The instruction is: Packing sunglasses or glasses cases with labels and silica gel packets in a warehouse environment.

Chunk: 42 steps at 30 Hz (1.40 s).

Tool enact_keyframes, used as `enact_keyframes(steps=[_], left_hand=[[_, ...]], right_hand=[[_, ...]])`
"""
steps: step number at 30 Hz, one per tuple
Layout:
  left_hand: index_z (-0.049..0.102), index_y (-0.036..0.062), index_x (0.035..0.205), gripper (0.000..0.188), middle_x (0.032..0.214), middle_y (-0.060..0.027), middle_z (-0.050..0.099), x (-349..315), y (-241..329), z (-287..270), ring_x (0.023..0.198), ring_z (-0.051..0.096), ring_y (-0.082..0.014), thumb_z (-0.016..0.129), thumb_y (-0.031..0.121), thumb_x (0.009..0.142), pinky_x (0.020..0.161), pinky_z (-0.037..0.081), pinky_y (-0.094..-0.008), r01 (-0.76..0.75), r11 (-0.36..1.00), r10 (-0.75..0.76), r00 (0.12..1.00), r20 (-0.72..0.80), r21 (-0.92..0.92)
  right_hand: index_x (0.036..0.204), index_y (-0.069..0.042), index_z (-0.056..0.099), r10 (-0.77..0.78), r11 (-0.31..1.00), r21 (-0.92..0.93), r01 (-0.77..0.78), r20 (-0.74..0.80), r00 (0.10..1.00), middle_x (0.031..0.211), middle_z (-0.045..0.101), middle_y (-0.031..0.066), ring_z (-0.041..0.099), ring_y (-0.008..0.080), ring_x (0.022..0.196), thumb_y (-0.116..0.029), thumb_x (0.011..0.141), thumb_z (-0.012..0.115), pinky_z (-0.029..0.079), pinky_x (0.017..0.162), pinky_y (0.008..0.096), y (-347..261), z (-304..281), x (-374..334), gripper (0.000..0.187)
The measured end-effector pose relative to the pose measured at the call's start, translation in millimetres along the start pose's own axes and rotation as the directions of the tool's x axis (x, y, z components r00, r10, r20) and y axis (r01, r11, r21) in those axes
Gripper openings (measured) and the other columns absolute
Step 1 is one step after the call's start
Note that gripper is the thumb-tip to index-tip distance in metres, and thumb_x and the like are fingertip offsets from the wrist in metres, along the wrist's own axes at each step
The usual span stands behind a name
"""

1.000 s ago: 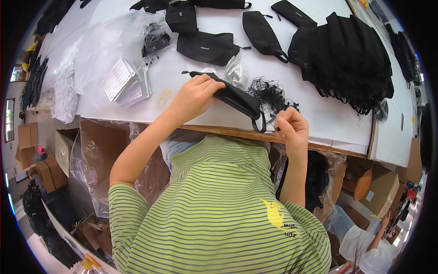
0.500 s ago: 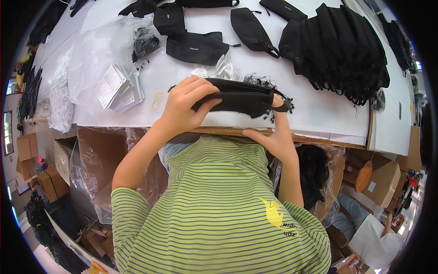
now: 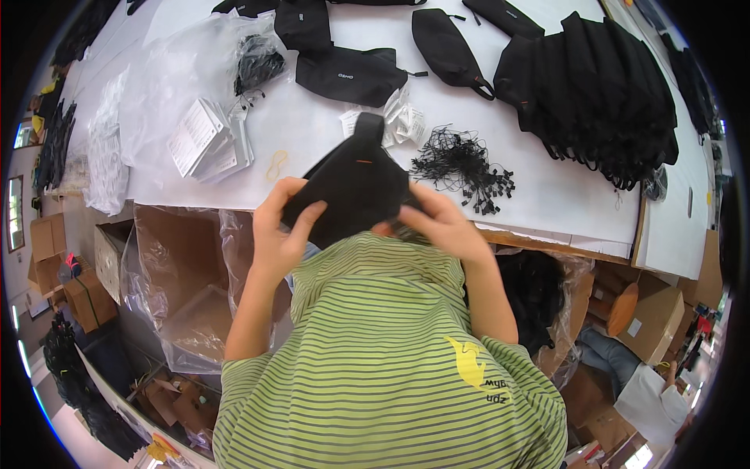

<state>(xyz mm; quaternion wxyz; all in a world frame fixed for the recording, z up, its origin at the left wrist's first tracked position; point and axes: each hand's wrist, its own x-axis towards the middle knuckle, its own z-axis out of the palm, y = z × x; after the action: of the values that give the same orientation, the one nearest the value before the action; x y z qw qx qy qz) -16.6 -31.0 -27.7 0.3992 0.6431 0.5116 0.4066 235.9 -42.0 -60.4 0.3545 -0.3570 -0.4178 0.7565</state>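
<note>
A black fabric pouch with a loop at its far end and a small orange mark is held up at the table's front edge. My left hand grips its left side, thumb on top of the fabric. At the opposite side, my right hand has its fingers closed on the pouch's lower right edge; its fingertips are partly blurred and hidden. Just beyond my right hand lies a tangle of black tag strings. Small white packets rest past the pouch's loop.
Several black pouches lie farther back, with a large overlapping pile at the right. On the left are white printed cards, a rubber band and clear plastic bags. A plastic-lined carton stands below the table edge.
The pouch has turned from lying crosswise to its loop end pointing away, and come nearer me. My right hand has left the loop and moved to the right edge.
</note>
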Motion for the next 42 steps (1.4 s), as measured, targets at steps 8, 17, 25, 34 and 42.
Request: enact_keyframes(steps=[8,17,25,34,42], left_hand=[[0.053,0.0007,0.095,0.021,0.079,-0.0169,0.062,-16.8,-0.4,-20.3,0.07,0.059,-0.0296,0.064,0.013,0.083,0.066,0.045,-0.033,0.241,0.953,-0.3,0.826,0.477,0.182],[0.049,0.0008,0.091,0.019,0.069,-0.0108,0.06,-9.7,5.7,-15.4,0.059,0.05,-0.0179,0.062,0.012,0.085,0.057,0.038,-0.0285,0.29,0.95,-0.286,0.65,0.704,0.118],[0.05,0.0008,0.092,0.018,0.069,-0.0124,0.058,-8.6,16.5,-10.5,0.06,0.051,-0.0201,0.062,0.012,0.085,0.059,0.04,-0.0299,0.193,0.971,-0.235,0.657,0.716,0.142],[0.056,-0.0003,0.096,0.021,0.075,-0.0161,0.059,4.8,30.4,-30.2,0.063,0.054,-0.0275,0.064,0.014,0.083,0.062,0.045,-0.0318,0.147,0.98,-0.2,0.74,0.643,0.135],[0.061,0.0022,0.09,0.017,0.128,-0.014,0.047,15.3,47.4,-3.7,0.112,0.053,-0.032,0.069,0.01,0.078,0.092,0.044,-0.0406,-0.103,0.985,-0.009,0.775,0.632,0.14]], right_hand=[[0.128,-0.005,0.048,-0.178,0.782,0.519,0.346,-0.346,0.921,0.107,0.063,0.0116,0.063,0.0157,0.081,-0.029,0.09,0.061,0.048,0.077,0.024,-19.9,-36.5,-19.4,0.047],[0.085,-0.009,0.06,0.032,0.812,0.379,0.445,-0.789,0.613,0.068,0.059,0.0,0.048,0.0099,0.057,-0.035,0.092,0.058,0.036,0.052,0.0233,4.4,-33.8,39.6,0.026],[0.077,-0.007,0.052,0.022,0.865,0.346,0.363,-0.749,0.662,0.055,0.046,0.0016,0.037,0.0102,0.046,-0.032,0.097,0.046,0.029,0.044,0.0233,-11.1,-15.5,53.6,0.033],[0.08,-0.008,0.064,-0.264,0.935,-0.064,0.348,-0.781,0.566,0.062,0.054,-0.0083,0.034,-0.0024,0.047,-0.026,0.09,0.063,0.023,0.043,0.0182,-15.5,-36.6,52.8,0.021],[0.067,-0.001,0.066,-0.049,0.877,-0.472,-0.088,-0.27,0.962,0.051,0.044,-0.0055,0.035,0.0034,0.051,-0.028,0.08,0.074,0.028,0.047,0.0235,-67.0,9.0,8.9,0.031]])
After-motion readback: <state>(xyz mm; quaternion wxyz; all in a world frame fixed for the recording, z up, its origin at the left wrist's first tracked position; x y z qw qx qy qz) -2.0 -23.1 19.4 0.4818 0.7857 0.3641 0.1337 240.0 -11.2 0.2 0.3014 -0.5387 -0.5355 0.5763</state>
